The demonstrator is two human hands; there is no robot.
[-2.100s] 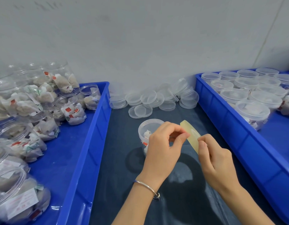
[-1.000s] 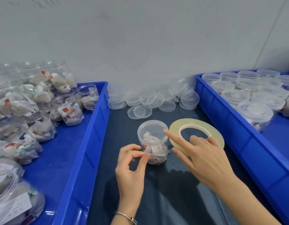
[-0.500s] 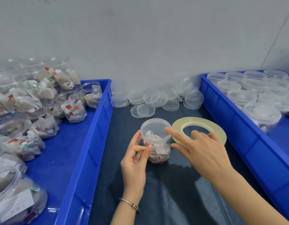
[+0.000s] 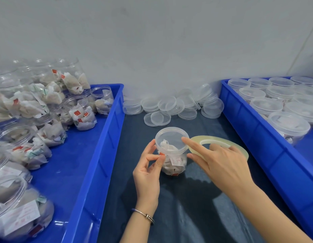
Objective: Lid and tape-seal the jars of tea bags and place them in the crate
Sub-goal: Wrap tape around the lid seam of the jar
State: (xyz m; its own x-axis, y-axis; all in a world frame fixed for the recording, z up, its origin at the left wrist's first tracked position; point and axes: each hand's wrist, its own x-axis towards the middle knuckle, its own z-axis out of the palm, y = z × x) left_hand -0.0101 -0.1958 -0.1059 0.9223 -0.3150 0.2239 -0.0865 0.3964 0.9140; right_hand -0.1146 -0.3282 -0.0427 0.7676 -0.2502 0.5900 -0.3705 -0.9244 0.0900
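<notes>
The lidded jar (image 4: 171, 151) stood on the mat (image 4: 187, 216) between your two crates, the tape roll (image 4: 220, 143) just right of it. Loose lids (image 4: 171, 106) lay behind it; the left crate (image 4: 92, 155) held unlidded jars (image 4: 80, 113), the right crate (image 4: 254, 130) lidded ones (image 4: 289, 125).

The right hand (image 4: 220, 165) covers the near part of the tape roll (image 4: 240, 149) — the jars (image 4: 15, 211) at lower left are blurred, cut by the frame edge.

A single head-worn camera looks forward and down, close over the dark work surface (image 4: 196, 216). It faces a grey wall (image 4: 152, 41) behind, blue crates (image 4: 92, 172) flanking both sides.
</notes>
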